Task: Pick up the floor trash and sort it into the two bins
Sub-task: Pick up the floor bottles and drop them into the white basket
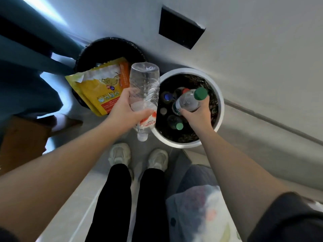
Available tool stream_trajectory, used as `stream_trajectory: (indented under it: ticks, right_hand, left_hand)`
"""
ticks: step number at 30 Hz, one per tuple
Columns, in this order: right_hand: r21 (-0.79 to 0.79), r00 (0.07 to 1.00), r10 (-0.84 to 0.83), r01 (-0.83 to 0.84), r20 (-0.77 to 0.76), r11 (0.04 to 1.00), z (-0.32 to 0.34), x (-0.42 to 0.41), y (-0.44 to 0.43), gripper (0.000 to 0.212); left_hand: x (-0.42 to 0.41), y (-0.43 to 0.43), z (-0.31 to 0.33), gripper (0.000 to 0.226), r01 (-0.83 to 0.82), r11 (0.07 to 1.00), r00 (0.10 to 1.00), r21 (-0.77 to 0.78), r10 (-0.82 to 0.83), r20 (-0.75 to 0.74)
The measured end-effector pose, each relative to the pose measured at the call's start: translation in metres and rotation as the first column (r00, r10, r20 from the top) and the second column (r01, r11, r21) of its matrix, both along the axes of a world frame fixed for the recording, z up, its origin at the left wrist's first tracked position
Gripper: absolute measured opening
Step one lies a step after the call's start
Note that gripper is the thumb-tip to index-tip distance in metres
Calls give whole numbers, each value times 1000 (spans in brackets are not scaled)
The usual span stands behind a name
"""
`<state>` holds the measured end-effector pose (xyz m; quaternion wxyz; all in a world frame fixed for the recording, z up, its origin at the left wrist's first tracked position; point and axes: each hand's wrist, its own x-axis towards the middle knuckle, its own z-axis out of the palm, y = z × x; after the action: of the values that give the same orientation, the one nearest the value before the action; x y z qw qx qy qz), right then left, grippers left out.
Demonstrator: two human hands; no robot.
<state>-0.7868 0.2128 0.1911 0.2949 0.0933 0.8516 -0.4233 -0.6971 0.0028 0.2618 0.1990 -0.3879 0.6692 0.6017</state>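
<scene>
My left hand (125, 109) grips a clear bottle (144, 95), my right hand (197, 113) a green-capped bottle (189, 100), both over the white bin (221, 109) below holding bottles, ready to drop.

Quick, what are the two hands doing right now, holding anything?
Left hand: grips the large clear bottle.
Right hand: grips the small green-capped bottle above the white bin.

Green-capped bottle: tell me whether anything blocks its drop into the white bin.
Nothing visible does. The right hand holds the green-capped bottle over the open white bin; only bottles already inside lie below.
</scene>
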Motion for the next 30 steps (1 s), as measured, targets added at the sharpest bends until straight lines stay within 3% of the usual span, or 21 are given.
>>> stream_trajectory:
  ticks: [8, 12, 15, 19, 22, 25, 27, 30]
  right_hand:
    - [200, 983, 182, -186, 35, 962, -55, 9, -1, 61]
    - [373, 947, 288, -322, 144, 871, -54, 2, 3, 67]
    - [394, 931, 316, -365, 184, 844, -38, -5, 6, 71]
    - [283, 937, 330, -350, 117, 893, 0, -9, 3, 54]
    - [-7, 889, 333, -349, 314, 937, 36, -7, -2, 42]
    - [-235, 731, 457, -392, 507, 889, 64, 0, -4, 48]
    - [-285, 694, 505, -417, 513, 863, 66, 5, 0, 52]
    - [-279, 726, 491, -404, 482, 871, 62, 5, 17, 59]
  left_hand:
    - [-4, -7, -33, 57, 19, 1000, 1000, 14, -19, -17]
    - [-4, -7, -33, 56, 24, 999, 999, 22, -23, -27]
    - [-4, -7, -27, 56, 10, 999, 1000, 44, -9, -22]
    - [-6, -5, -15, 56, 4, 998, 1000, 65, -3, -18]
    - [-10, 2, -7, 56, -62, 993, 998, 104, 62, -3]
    - [-16, 16, -3, 56, -238, 927, 971, 290, 232, 54]
    - [-19, 26, -2, 55, -319, 857, 946, 405, 311, 88]
    - [-20, 37, -4, 54, -354, 811, 934, 466, 336, 124]
